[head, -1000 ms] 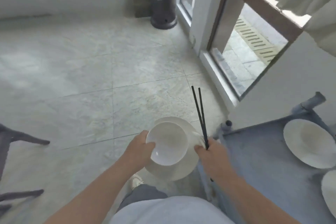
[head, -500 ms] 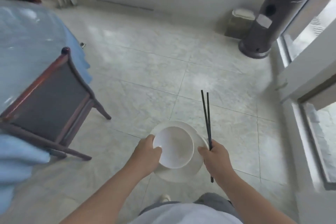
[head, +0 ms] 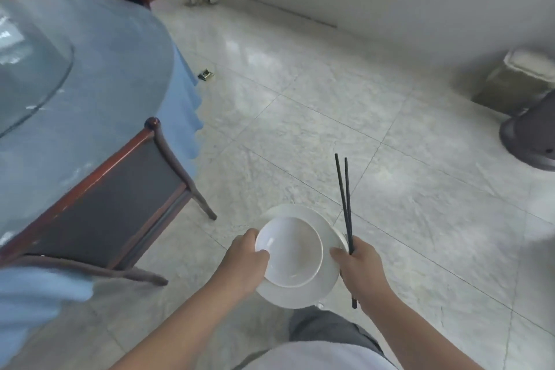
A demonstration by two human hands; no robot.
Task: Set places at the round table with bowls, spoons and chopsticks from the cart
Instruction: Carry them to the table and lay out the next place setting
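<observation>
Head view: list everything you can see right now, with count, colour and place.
bowl: one, white, on the plate
plate: one, white, held between both hands
chopsticks: two, black, in the right hand
round table: one, blue cloth, left
glass turntable: one, clear, on the table
chairs: two, dark wood, at the table
heater base: one, dark, right edge
bin: one, olive, by the wall
left hand: grips the bowl rim
right hand: grips chopsticks and plate

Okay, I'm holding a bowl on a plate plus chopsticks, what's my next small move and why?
Probably turn left and step toward the round table. The left hand and right hand hold the plate with the bowl on it over bare floor; the right also grips the chopsticks. A chair stands at the near edge, so go around it.
</observation>
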